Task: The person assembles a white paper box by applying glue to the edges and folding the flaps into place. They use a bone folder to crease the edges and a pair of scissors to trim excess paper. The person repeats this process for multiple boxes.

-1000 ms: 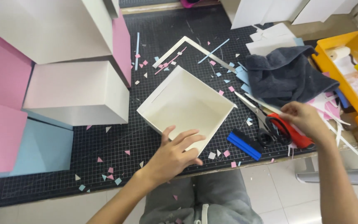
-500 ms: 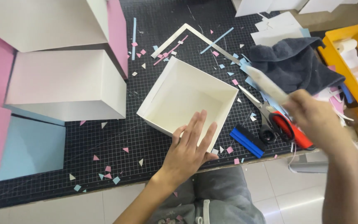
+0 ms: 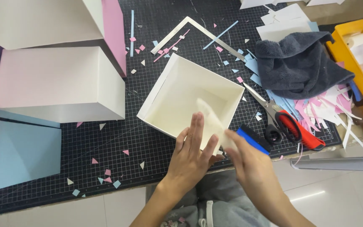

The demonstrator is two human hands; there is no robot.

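The open white box (image 3: 192, 98) sits near the middle of the black cutting mat (image 3: 106, 147), turned at an angle so one corner points toward us. We see its pale inside walls and floor, with nothing resting in it. Over its near corner we have a blurred white piece (image 3: 210, 122), perhaps a slip of paper or card; the blur keeps us from telling its exact shape. Our left hand (image 3: 190, 157) lies flat against the box's near wall, fingers straight and slightly fanned, tips reaching up over the rim. Our right hand (image 3: 248, 162) is just beside it, fingers extended together toward the white piece and seemingly touching its lower end; we cannot tell whether it pinches it.

Just right of the box lies a blue scraper-like tool (image 3: 253, 141), and beyond that red-handled scissors (image 3: 282, 122) with blades pointing up toward the box. A dark grey towel (image 3: 299, 63) is bunched further right, over pink, blue and white paper strips, next to a yellow tray (image 3: 358, 63) at the edge. A metal square ruler (image 3: 190, 27) lies above the box. To the left stand larger closed white box (image 3: 59, 82) shapes, with pink and light blue panels beside them. Small paper offcuts are scattered across the mat.
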